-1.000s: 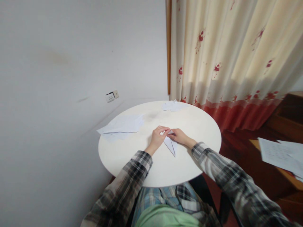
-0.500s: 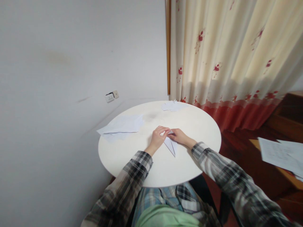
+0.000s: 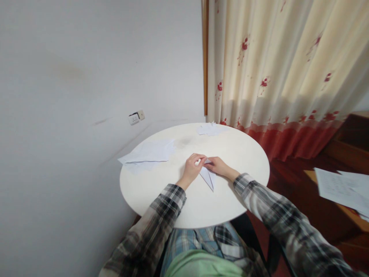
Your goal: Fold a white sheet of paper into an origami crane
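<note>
A folded sheet of white paper (image 3: 208, 178) lies on the round white table (image 3: 152, 190), its narrow point toward me and a crease running down its length. At its far end, my left hand (image 3: 193, 166) pinches the paper between thumb and fingers. Close beside it, my right hand (image 3: 216, 165) grips the same end from the right, fingers curled and partly hidden. Both hands nearly touch, and they cover the upper part of the folded paper.
A stack of white paper (image 3: 150, 151) sits at the table's left, overhanging the edge slightly. Small paper pieces (image 3: 210, 129) lie at the far edge. Written sheets (image 3: 340, 188) rest on a wooden surface at right. A wall socket (image 3: 134, 119) and a curtain (image 3: 259, 77) stand behind.
</note>
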`<state>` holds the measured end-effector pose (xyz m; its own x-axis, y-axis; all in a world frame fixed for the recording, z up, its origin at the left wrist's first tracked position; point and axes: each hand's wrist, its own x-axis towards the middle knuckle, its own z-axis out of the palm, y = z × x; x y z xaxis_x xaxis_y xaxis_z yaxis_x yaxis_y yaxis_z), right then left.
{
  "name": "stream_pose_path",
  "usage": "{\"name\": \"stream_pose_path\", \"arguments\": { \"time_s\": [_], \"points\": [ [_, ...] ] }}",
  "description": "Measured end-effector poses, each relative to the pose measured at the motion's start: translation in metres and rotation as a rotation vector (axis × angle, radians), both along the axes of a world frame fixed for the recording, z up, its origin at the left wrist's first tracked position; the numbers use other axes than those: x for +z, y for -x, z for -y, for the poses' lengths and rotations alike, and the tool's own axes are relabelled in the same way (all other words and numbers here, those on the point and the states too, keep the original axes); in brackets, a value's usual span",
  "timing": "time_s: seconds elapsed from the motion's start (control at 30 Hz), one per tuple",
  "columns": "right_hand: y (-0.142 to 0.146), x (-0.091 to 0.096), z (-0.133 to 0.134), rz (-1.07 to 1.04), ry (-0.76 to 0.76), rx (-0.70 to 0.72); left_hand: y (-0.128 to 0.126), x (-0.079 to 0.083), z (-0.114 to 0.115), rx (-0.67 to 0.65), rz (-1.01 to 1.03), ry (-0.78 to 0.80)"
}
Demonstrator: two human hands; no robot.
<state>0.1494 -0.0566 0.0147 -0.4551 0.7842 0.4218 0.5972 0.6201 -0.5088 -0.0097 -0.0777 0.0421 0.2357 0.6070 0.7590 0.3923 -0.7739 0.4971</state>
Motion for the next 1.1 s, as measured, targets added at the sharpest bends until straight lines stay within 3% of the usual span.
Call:
{"name": "stream_pose_path", "arguments": {
  "time_s": [0.27,0.5,0.77,1.1],
  "points": [
    [0.0,-0.003,-0.002,0.04,-0.018,-0.023,0.002,-0.006,-0.006,-0.013,-0.032,0.131],
    [0.002,-0.003,0.0,0.109,-0.05,-0.11,0.001,-0.008,-0.011,0.057,0.035,0.226],
    [0.001,-0.003,-0.001,0.035,-0.001,-0.125,0.007,-0.024,-0.024,-0.047,-0.062,0.411],
    [-0.001,-0.002,-0.004,-0.026,0.02,-0.192,0.014,-0.036,-0.038,0.099,-0.147,0.483]
  ]
}}
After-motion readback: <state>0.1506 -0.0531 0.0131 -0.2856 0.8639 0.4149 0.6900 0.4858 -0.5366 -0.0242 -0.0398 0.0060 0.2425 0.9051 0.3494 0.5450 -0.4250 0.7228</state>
